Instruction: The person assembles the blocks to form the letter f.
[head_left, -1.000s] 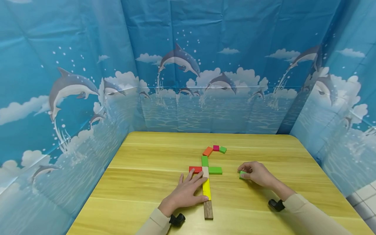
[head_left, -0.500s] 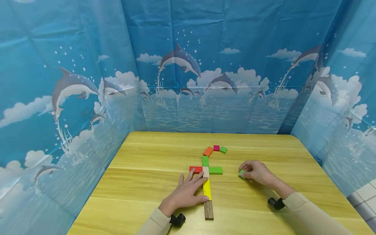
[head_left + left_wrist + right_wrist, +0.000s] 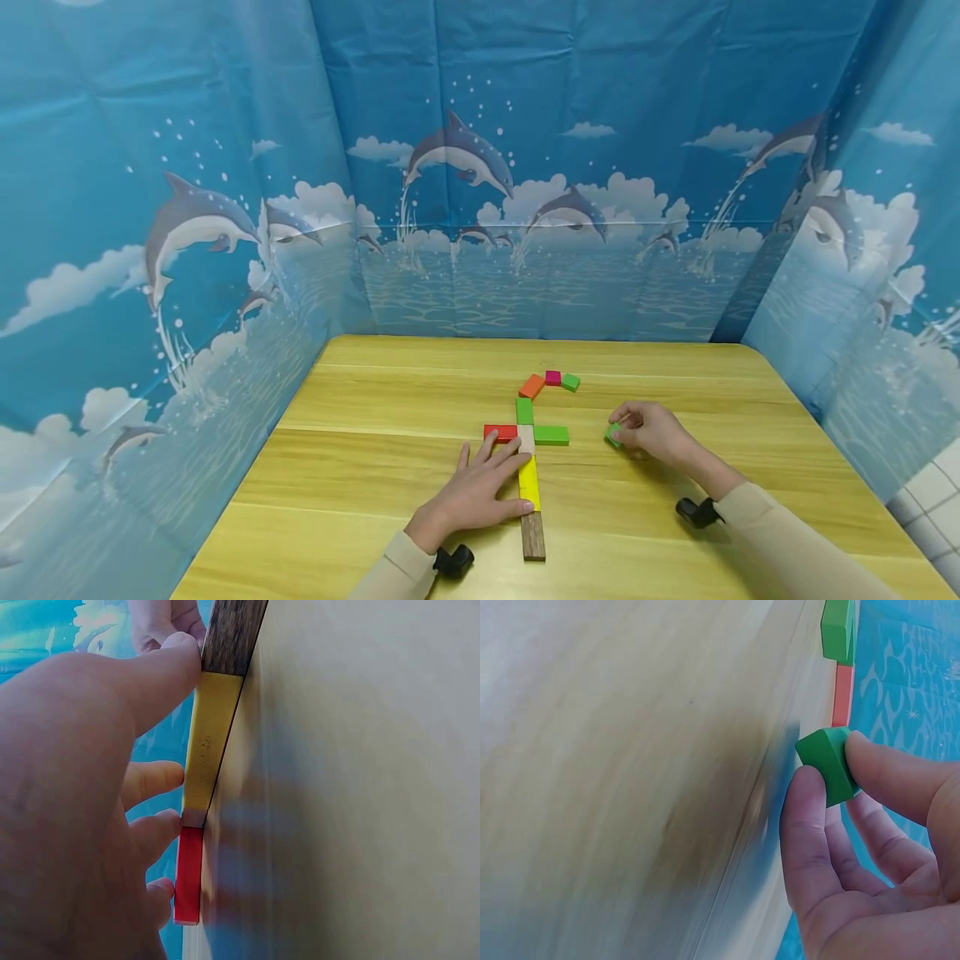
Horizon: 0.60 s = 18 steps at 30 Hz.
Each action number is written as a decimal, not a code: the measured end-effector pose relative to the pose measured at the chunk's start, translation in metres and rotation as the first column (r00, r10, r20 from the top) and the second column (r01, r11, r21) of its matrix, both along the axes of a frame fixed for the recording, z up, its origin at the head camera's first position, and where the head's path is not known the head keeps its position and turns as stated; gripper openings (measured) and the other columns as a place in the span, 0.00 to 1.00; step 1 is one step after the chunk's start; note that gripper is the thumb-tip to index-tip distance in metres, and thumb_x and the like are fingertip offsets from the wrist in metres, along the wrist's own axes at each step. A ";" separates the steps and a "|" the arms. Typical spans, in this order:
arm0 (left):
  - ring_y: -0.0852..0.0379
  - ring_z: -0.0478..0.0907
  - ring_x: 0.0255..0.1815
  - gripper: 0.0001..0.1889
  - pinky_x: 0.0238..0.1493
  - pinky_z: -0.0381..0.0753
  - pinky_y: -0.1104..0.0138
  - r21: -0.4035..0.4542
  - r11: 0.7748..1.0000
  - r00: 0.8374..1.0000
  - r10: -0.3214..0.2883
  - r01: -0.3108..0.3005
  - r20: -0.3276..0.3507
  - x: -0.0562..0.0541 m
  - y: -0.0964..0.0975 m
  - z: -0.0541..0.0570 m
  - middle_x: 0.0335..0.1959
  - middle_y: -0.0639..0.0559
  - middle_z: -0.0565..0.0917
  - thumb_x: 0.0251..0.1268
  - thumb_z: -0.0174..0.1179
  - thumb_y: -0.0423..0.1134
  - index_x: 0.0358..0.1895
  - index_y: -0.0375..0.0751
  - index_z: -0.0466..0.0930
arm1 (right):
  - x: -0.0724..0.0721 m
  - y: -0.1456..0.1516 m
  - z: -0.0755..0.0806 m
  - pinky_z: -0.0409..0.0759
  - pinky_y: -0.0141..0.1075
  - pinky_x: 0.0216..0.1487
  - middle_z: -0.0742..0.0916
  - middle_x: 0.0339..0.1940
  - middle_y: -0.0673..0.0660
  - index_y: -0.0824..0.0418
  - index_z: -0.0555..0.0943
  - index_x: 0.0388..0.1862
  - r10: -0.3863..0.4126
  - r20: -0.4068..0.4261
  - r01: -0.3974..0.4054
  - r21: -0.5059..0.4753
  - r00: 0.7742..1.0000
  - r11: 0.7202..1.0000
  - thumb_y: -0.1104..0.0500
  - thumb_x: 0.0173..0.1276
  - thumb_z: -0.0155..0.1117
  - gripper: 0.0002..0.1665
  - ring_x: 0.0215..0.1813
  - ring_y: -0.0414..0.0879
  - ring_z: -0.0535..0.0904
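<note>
My right hand [image 3: 651,432] pinches a small green block [image 3: 826,761] between thumb and fingers, low over the table to the right of a flat row of wooden blocks. My left hand [image 3: 476,493] lies with fingers spread on that row. Its fingertips touch the red block [image 3: 495,431] and the pale block [image 3: 526,437], and its thumb reaches the near end of the yellow block [image 3: 528,482]. A brown block [image 3: 533,537] continues the line toward me. A longer green block [image 3: 551,436] sticks out to the right of the pale one.
Beyond the pale block stands another green block [image 3: 524,411], then an orange block [image 3: 532,386], a magenta block [image 3: 552,378] and a small green piece [image 3: 571,382], curving right. Blue dolphin-print curtains [image 3: 480,283] surround the wooden table [image 3: 360,467] at back and sides.
The green block in my right hand has been turned between the fingers, and the hand has shifted slightly up and left. My left hand and the laid blocks stay put.
</note>
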<state>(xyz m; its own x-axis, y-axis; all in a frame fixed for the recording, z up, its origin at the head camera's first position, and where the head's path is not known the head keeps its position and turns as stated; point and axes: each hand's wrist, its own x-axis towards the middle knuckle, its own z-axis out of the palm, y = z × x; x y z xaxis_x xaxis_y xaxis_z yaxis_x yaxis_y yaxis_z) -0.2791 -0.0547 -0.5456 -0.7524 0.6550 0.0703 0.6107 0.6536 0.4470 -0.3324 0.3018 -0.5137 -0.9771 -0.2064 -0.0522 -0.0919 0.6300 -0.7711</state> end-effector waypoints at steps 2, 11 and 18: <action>0.43 0.36 0.82 0.40 0.71 0.35 0.31 -0.001 1.000 1.000 0.001 -0.001 0.001 0.000 0.000 0.000 0.82 0.57 0.51 0.69 0.50 0.71 0.80 0.60 0.58 | -0.002 -0.002 0.000 0.83 0.41 0.38 0.85 0.40 0.57 0.64 0.82 0.52 -0.015 0.010 0.015 -0.012 1.000 1.000 0.61 0.69 0.69 0.14 0.40 0.49 0.81; 0.44 0.36 0.82 0.40 0.71 0.35 0.31 -0.005 1.000 1.000 0.000 0.000 0.014 -0.001 -0.002 0.001 0.82 0.57 0.51 0.68 0.49 0.72 0.80 0.61 0.57 | -0.012 -0.010 0.001 0.84 0.40 0.40 0.85 0.41 0.58 0.65 0.81 0.54 -0.053 0.014 0.053 -0.032 0.999 0.998 0.61 0.70 0.69 0.16 0.42 0.49 0.82; 0.43 0.36 0.82 0.40 0.71 0.35 0.31 -0.007 1.000 1.000 -0.004 0.004 0.014 -0.001 -0.002 0.005 0.82 0.56 0.52 0.69 0.51 0.70 0.80 0.59 0.57 | -0.025 -0.016 0.000 0.85 0.40 0.41 0.84 0.42 0.61 0.67 0.80 0.56 -0.090 0.024 0.091 -0.078 0.996 0.993 0.59 0.71 0.69 0.19 0.41 0.51 0.82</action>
